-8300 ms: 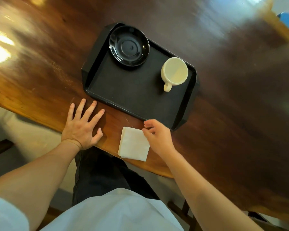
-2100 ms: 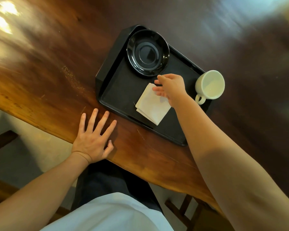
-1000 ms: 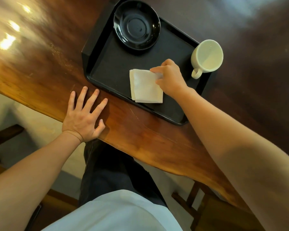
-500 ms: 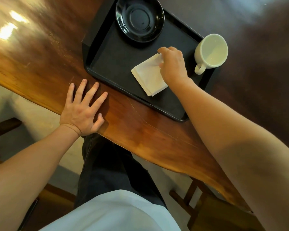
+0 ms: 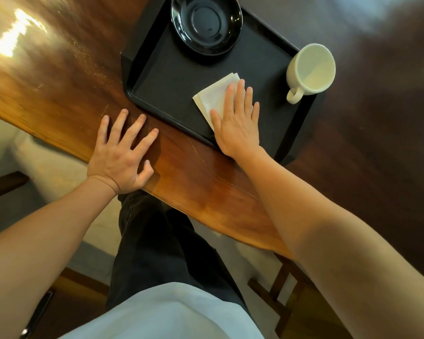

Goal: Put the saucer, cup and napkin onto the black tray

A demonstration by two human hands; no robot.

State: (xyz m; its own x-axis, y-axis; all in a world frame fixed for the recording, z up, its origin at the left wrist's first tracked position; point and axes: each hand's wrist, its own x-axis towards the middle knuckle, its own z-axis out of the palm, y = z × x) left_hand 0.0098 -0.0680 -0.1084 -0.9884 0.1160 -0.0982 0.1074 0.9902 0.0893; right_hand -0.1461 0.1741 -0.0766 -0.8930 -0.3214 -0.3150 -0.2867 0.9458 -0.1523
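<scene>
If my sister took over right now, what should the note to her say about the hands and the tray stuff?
Left hand: flat on the wooden table, fingers spread, holding nothing.
Right hand: open, palm down, pressing the napkin flat.
The napkin lies on the black tray. The saucer sits at the tray's far end. The cup stands upright at the tray's right side, handle toward the person.
Done: all three things appear to be on the tray.
Left: lift the right hand away.
</scene>
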